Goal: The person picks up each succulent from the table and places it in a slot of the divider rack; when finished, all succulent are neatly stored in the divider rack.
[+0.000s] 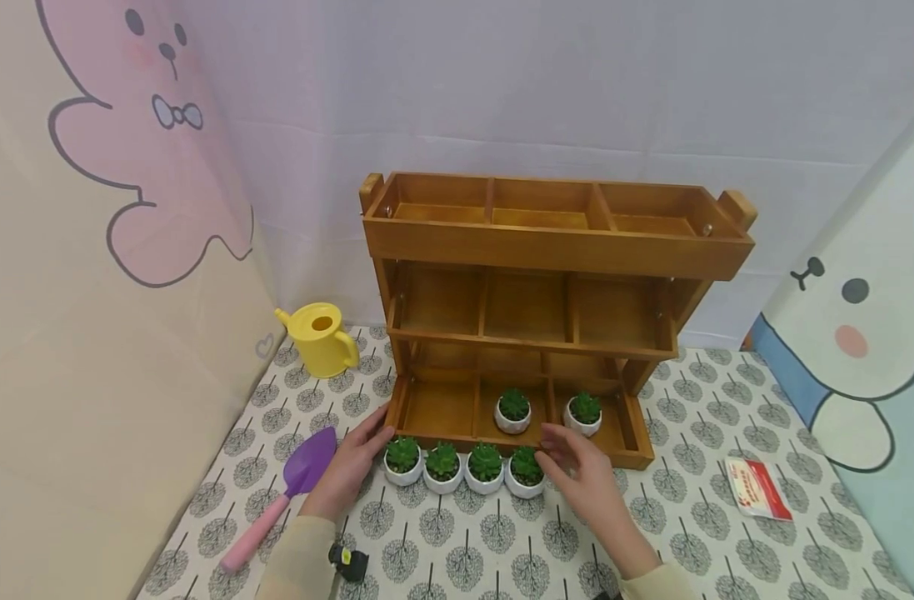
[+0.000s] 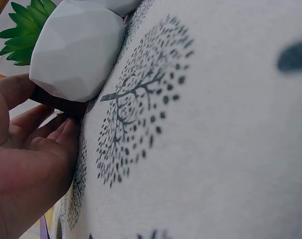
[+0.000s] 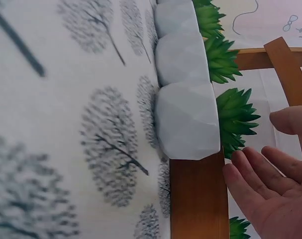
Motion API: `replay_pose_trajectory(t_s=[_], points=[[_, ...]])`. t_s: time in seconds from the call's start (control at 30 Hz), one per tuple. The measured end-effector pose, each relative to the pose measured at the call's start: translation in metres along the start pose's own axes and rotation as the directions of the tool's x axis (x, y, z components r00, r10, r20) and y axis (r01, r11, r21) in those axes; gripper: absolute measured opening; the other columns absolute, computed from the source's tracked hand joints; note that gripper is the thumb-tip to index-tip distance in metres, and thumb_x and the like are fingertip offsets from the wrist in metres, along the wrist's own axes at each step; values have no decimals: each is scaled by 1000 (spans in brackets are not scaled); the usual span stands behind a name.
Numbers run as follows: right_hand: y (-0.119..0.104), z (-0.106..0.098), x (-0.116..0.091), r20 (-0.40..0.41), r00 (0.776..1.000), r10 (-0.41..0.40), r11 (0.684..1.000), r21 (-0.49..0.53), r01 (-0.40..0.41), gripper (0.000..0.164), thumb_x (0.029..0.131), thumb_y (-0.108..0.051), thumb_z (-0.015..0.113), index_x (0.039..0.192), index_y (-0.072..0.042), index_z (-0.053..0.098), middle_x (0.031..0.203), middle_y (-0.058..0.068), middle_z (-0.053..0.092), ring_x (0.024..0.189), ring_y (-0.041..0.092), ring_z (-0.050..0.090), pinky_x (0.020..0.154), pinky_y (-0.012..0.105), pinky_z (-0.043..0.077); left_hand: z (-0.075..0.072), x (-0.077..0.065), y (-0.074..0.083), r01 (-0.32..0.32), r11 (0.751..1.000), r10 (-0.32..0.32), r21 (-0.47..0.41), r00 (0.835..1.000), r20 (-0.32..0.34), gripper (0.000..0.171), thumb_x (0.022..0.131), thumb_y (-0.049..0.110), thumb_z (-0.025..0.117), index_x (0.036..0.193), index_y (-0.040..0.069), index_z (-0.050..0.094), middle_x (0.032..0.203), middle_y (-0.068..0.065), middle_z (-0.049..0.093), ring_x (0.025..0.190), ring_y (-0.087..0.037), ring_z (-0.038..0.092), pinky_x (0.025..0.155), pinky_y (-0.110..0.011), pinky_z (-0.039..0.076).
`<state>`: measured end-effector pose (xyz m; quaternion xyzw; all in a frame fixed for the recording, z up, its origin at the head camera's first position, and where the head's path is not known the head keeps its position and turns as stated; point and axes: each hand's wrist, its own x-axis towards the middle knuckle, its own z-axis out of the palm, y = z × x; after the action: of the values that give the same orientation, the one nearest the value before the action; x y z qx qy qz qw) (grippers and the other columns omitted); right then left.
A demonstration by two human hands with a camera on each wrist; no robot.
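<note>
A printed cloth backdrop (image 1: 539, 100) is hung beyond both grips. A white tabletop (image 1: 427, 533), printed with dark trees, is spread beneath them. A three-tier wooden shelf (image 1: 554, 247) is stood directly beyond the grips, each tier being divided into compartments. A purple-and-pink trowel (image 1: 254, 533) is laid just left of the left grip (image 1: 352, 464); a yellow watering can (image 1: 319, 354) is placed beyond that grip, left of the shelf. The left grip is rested against the left front corner of the bottom tier, thumb and fingers parted. The right grip (image 1: 579, 471) is positioned at the opposite end of a row of four potted succulents (image 1: 483, 472), thumb and fingers apart; contact with the nearest plant cannot be confirmed. The row is set side by side on the tabletop between the grips, just in front of the shelf. Two further potted succulents (image 1: 512, 413) are seated in the bottom tier, beyond the right grip: one in the middle compartment, one in the right. A red-and-white card (image 1: 756, 489) is laid right of the right grip, well apart.
</note>
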<state>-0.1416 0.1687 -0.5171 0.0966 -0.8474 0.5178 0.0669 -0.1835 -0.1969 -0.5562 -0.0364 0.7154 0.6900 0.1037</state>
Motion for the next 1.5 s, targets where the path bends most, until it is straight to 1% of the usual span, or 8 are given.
replay_pose_trajectory(t_s=[0.13,0.37,0.6,0.73,0.87,1.07,1.17,1.5], points=[[2,2,-10,-6,1000,18,1000,6,-17,46,95,-16,80,135,1,65,127,9,71,111,26,69,96,34,59,0,-1,1,3,1000,-3,4,1000,-2,59,110,25,55,165,20,35,168,-11,31,155,-31,25,128,-47,16],[6,7,-20,3,995,97,993,70,-97,51,94,-19,82,137,1,64,130,12,69,119,32,66,100,37,57,0,-2,2,-4,1000,4,6,1000,1,58,110,24,55,165,21,35,168,-11,32,155,-30,26,128,-47,16],[9,12,-23,20,982,187,980,72,-188,56,90,-19,86,139,-3,64,135,13,66,123,33,64,101,36,56,1,-2,2,-3,1000,3,1,1000,4,58,110,24,55,165,21,35,168,-10,32,155,-29,26,128,-46,17],[10,17,-22,24,974,226,974,24,-226,61,86,-18,89,138,-1,63,136,16,64,125,36,63,101,34,55,1,-2,2,-9,1000,9,1,1000,-1,58,110,22,56,165,19,35,168,-11,33,154,-31,27,127,-47,18],[11,23,-22,34,967,251,968,-35,-250,66,85,-22,90,139,3,61,137,20,62,126,40,62,102,35,55,1,-3,3,-1,1000,1,-1,1000,-4,59,110,22,56,165,20,35,168,-11,32,154,-31,27,127,-47,20],[11,27,-21,39,964,264,964,-55,-262,72,83,-26,92,139,5,59,138,22,61,126,41,61,101,35,55,0,-1,1,3,1000,-3,3,1000,-1,59,110,24,55,165,20,35,168,-11,33,154,-30,28,127,-47,19],[11,29,-19,29,962,271,961,-70,-268,75,81,-28,93,139,5,59,137,22,61,126,41,61,100,34,56,0,-1,1,-4,1000,4,-2,1000,2,58,110,24,55,165,20,35,168,-10,33,154,-29,27,127,-46,19],[7,33,-17,-31,964,265,951,-156,-266,79,74,-36,97,134,2,62,132,18,65,118,37,66,95,38,60,0,-1,1,-11,1000,11,3,1000,15,59,110,24,56,165,21,35,168,-9,33,155,-29,24,128,-46,14]])
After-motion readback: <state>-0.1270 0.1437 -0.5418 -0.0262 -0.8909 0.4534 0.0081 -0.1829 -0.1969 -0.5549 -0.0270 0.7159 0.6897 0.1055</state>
